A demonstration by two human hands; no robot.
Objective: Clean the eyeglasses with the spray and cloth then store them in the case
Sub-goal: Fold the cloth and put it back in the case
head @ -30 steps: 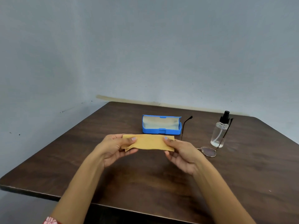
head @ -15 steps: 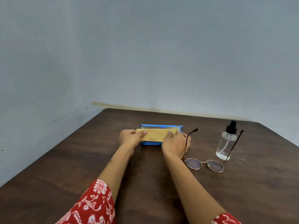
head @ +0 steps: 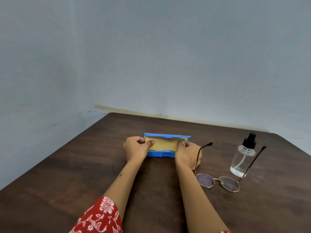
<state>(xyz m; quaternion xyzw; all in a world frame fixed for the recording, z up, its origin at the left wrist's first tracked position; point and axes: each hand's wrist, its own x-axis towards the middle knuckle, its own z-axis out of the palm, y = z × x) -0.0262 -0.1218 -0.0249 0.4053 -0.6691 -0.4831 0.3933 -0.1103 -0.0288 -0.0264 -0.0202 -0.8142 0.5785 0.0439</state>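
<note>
A folded tan cloth lies in the open blue glasses case at the middle of the table. My left hand pinches the cloth's left end and my right hand holds its right end, both at the case. The round metal-framed eyeglasses rest on the table to the right of my right wrist, arms unfolded and pointing away. A clear spray bottle with a black pump top stands upright behind the glasses' right arm.
The dark wooden table sits in a corner, with grey walls behind it and to its left. Its left edge runs diagonally. Red floral sleeves cover my upper forearms at the bottom of the view.
Both hands carried the cloth from in front of me forward to the case and lowered it inside. The view also shifted, so the glasses now show fully.
</note>
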